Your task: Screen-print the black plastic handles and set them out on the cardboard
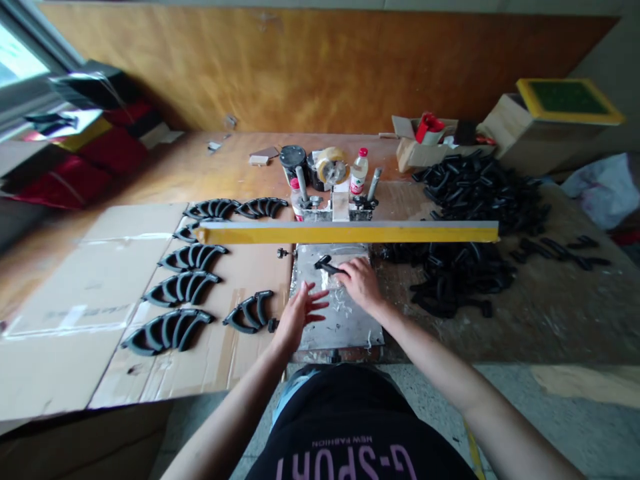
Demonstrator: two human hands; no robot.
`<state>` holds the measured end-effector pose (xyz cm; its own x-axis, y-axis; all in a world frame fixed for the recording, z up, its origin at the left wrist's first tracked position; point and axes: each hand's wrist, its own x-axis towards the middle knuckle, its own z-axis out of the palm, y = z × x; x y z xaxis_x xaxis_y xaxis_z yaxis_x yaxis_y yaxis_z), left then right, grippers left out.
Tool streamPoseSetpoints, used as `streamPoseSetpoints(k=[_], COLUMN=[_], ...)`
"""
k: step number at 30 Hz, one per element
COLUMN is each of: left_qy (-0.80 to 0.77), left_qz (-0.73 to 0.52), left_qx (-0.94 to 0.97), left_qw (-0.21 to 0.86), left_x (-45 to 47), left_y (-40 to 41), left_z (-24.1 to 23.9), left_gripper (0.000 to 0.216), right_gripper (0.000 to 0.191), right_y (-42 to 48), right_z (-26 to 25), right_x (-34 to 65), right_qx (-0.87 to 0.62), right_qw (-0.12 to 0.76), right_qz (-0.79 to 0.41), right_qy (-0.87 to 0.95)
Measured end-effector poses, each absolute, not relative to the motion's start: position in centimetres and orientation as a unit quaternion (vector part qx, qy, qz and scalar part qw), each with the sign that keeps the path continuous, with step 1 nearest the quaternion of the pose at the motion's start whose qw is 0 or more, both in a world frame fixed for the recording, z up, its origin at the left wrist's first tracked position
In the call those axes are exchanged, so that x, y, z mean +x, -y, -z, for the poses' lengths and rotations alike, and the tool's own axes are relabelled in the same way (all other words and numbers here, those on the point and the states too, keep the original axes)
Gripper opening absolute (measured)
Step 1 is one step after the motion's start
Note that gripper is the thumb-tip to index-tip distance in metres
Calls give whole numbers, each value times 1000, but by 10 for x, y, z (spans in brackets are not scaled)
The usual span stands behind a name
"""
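My right hand (361, 283) is closed on one end of a curved black plastic handle (327, 265), which points left above the grey metal plate (335, 327). To the left of it my left hand (300, 310) has its fingers spread and holds nothing. A long yellow-and-grey bar (345, 233) lies across just beyond both hands. Left of my left hand, a short row of black handles (251, 312) rests on cardboard (200, 360). Further left are several nested rows of such handles (170, 330). A large heap of loose black handles (480, 193) lies on the right.
Behind the bar stand a clamp frame (325, 212) with two upright posts, a red-capped bottle (358, 173), a black can (293, 163) and a tape roll (333, 167). Cardboard boxes (525, 133) sit at the back right. Red and black boxes (95, 153) are at the left.
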<state>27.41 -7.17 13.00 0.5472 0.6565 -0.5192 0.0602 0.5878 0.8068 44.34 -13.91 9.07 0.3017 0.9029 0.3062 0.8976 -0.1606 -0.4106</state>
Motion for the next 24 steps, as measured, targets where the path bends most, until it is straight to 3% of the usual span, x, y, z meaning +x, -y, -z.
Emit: streamPoseSetpoints(k=[5,8,10,13,15,19,24], left_qy=[-505,-595,-651,-690,-703,-699,-701], left_qz=[-170,-198,-182,-139,-116,-81,8], left_qx=[326,338,342,353,355,381,465], left_qw=[781,701,653,617,605,600,541], left_x=[224,157,109,61,51,58,69], left_y=[92,69,54,44,41,29,8], left_z=[-83,-64,-49,-27,-16,-5,-18], left_gripper=[48,49,49,46,46,54,61], right_gripper=[18,15,14,16,19,22,23], right_y=[171,223,266,321,340,330,244], right_z=[-93,-71,-52,-23,-9,-4,-35], right_x=[413,462,502,542,550,544,515], right_qx=[-634,-771,-846,-897,-911,-910,-796], right_qw=[228,178,93,-21,-33,116,312], right_qz=[-90,-60,-37,-28,-14,10,-16], right_qy=[734,608,523,440,411,398,518])
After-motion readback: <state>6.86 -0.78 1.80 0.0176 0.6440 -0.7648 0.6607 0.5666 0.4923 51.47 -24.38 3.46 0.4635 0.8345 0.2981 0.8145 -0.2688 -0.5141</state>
